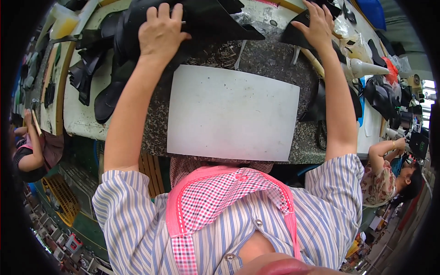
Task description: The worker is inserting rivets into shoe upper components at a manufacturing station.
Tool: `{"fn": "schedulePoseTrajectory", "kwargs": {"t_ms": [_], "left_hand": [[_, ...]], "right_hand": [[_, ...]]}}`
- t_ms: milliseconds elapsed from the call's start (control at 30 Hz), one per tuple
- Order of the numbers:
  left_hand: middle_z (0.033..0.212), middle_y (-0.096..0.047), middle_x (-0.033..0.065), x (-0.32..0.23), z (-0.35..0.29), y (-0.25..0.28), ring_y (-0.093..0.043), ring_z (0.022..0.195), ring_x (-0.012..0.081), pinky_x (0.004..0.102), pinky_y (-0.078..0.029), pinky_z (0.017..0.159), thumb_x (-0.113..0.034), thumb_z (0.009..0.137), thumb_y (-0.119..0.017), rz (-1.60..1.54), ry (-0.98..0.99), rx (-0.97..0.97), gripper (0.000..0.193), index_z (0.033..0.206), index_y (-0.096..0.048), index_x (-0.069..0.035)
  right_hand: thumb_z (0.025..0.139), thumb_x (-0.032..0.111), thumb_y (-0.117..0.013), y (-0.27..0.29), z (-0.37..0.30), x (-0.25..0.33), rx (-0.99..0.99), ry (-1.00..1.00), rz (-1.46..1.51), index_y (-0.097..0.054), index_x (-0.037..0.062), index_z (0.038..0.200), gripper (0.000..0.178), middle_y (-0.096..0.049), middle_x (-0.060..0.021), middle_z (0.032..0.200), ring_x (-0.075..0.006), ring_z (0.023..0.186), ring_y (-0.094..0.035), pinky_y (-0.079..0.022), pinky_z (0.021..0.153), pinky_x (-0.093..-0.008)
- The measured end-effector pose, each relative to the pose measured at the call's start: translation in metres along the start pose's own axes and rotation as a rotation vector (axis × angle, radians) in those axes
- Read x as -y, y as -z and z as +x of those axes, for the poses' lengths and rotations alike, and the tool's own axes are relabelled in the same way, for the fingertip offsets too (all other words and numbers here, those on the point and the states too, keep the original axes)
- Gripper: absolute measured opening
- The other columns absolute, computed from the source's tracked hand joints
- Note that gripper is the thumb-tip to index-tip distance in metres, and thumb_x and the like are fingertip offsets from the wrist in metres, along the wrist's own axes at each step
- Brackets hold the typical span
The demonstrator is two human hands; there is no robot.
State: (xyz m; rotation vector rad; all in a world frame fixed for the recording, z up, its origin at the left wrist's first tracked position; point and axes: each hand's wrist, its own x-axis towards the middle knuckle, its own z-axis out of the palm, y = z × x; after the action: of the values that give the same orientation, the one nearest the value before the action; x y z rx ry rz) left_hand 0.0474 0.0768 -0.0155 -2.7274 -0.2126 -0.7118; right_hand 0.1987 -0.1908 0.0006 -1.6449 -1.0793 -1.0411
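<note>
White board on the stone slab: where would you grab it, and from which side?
Grip the near long edge of the white board, coming from the person's side. It lies flat on the speckled slab, and that edge sits about at the slab's near rim, so fingers could probably hook under there. The far edge is crowded by black leather pieces under the left hand and right hand.

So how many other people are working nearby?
2. One person sits at the left edge, beside the long bench; another person sits at the right edge, arm raised. More may be hidden outside the view.
</note>
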Motion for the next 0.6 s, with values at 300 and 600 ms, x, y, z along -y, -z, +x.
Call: {"fn": "schedulePoseTrajectory", "kwargs": {"t_ms": [300, 600], "left_hand": [[0.084, -0.058, 0.0084, 0.025, 0.035, 0.04, -0.05, 0.087, 0.0283, 0.0353, -0.039, 0.079, -0.02, 0.057, -0.074, -0.445, 0.262, -0.019, 0.043, 0.093, -0.055, -0.005], [0.069, -0.059, 0.0028, 0.028, -0.01, 0.099, -0.056, 0.064, 0.0118, 0.0242, -0.044, 0.059, -0.024, 0.07, -0.07, -0.874, 0.142, -0.241, 0.029, 0.093, -0.063, -0.008]], "right_hand": [[0.073, 0.029, -0.063, -0.048, -0.064, 0.068, 0.912, -0.255, -0.23, -0.061, 0.0121, 0.087, 0.022, -0.055, -0.0051, 0.081, -0.0219, 0.084, -0.051, -0.043, 0.071, -0.0319], [0.067, 0.028, -0.066, -0.032, -0.08, 0.065, 0.953, -0.494, -0.368, -0.065, 0.0157, 0.087, 0.023, -0.057, -0.002, 0.082, -0.0227, 0.087, -0.051, -0.042, 0.074, -0.034]]}}
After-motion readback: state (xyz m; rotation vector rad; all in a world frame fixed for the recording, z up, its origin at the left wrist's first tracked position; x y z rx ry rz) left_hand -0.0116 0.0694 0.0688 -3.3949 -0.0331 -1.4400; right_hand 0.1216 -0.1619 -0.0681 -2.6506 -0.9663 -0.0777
